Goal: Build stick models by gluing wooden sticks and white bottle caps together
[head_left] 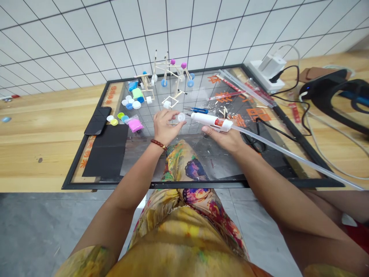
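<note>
Between the thumb and fingers of my left hand [167, 125] is a small white bottle cap [181, 117], its round face turned toward the right. My right hand [226, 138] grips a white hot glue gun [211, 120], a long clear glue stick [288, 151] running out of its back end. The gun's nozzle points left, a short way from the cap. Just behind the gun a blue utility knife [198, 110] lies on the glass. Farther back stand models of wooden sticks [170, 100] with bottle-cap wheels.
Loose caps [136, 104] and a pink clay packet [135, 124] lie left of my hands, near a black phone [98, 120]. Right are stick scraps [223, 112], bagged glue sticks [249, 88], cables and a white power strip [261, 77]. Another person's arm shows at lower right.
</note>
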A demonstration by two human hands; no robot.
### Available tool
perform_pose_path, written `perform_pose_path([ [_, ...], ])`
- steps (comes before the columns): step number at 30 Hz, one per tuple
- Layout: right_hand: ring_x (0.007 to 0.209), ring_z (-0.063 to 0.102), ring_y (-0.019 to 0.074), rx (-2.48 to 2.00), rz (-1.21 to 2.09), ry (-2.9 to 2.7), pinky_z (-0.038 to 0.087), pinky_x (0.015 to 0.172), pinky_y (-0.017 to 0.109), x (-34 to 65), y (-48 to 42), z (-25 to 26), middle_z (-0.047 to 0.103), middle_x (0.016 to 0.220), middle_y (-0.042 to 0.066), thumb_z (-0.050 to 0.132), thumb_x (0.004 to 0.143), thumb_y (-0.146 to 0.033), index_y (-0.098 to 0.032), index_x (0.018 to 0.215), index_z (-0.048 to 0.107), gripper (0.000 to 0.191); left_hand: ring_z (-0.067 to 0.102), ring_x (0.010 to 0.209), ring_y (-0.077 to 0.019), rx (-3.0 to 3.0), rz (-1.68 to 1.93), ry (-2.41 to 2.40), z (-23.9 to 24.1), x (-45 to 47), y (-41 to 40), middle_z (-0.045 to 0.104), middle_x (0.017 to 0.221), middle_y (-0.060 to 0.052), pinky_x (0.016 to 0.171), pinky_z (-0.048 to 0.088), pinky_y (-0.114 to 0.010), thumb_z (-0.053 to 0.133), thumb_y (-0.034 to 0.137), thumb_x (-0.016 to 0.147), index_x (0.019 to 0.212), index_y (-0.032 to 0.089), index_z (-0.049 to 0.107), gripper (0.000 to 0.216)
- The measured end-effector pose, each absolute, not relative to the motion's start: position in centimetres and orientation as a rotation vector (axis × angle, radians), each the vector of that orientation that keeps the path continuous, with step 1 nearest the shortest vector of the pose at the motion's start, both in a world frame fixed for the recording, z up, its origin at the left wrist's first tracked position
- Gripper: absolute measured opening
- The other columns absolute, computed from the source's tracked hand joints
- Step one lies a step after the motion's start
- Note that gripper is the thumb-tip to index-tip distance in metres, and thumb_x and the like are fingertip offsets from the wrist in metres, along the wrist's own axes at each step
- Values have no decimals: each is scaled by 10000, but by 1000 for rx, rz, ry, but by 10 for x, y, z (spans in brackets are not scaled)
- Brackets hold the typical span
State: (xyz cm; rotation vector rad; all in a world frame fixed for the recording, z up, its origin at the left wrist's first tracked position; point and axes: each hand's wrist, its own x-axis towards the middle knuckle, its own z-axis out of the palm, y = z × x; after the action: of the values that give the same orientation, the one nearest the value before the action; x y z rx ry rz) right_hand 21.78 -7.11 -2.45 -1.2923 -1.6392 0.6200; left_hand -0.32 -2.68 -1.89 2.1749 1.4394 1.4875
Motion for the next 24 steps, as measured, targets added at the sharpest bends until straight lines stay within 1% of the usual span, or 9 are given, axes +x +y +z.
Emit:
perform_pose_path([
  [4,523,437,125,-1260,615,-1619,324,480,266,218,-71,-26,527,535,-10,726,709,-689,-200,635,580,516,607,741,-170,2114,1437,1397,-15,0,-30,663,736,2,803,435,-344,914,304,589,817,216,743,298],
  [8,514,418,118,-1230,563,-1622,333,489,276,217,-72,-23,510,542,-16,704,717,-714,-204,607,547,545,571,718,-146,1932,1474,1321,-9,4,-33,637,739,5,728,436,-304,935,286,546,786,211,745,315],
  [10,523,427,123,-1222,521,-1615,357,507,287,218,-72,-22,509,550,-17,692,718,-731,-211,602,530,556,535,699,-128,1790,1487,1314,-6,6,-33,610,737,13,690,424,-281,937,264,536,769,220,745,305],
  [13,526,440,132,-1221,442,-1573,389,531,304,219,-73,-21,502,546,-20,688,726,-728,-223,587,505,554,463,646,-97,1520,1478,1277,-1,9,-34,564,711,30,640,391,-257,927,237,553,767,219,747,281],
  [15,530,458,140,-1227,418,-1538,411,545,314,220,-73,-21,504,545,-18,682,742,-716,-228,579,504,545,451,634,-85,1318,1453,1190,3,11,-35,553,693,34,625,376,-247,914,239,591,777,205,744,255],
  [17,558,500,157,-1230,429,-1503,448,579,330,222,-73,-22,526,563,-11,682,759,-697,-230,601,538,514,452,620,-72,1104,1421,1093,8,12,-36,547,674,36,590,356,-232,907,282,622,762,189,726,246],
  [20,603,546,178,-1223,443,-1479,493,633,349,222,-72,-23,546,574,-6,701,767,-665,-229,631,575,474,384,535,-41,797,1326,964,19,10,-40,500,632,52,495,290,-206,901,403,635,711,171,668,337],
  [22,592,531,172,-1220,421,-1490,494,629,344,222,-72,-22,537,562,-10,708,764,-660,-229,623,564,476,337,493,-28,634,1218,884,27,9,-42,460,609,61,457,262,-193,881,477,651,715,164,643,397],
  [24,566,492,158,-1216,387,-1521,471,605,335,221,-73,-20,516,553,-13,697,761,-680,-231,604,534,503,330,477,-26,532,1121,837,32,8,-43,444,597,62,446,268,-189,847,529,683,739,161,642,425],
])
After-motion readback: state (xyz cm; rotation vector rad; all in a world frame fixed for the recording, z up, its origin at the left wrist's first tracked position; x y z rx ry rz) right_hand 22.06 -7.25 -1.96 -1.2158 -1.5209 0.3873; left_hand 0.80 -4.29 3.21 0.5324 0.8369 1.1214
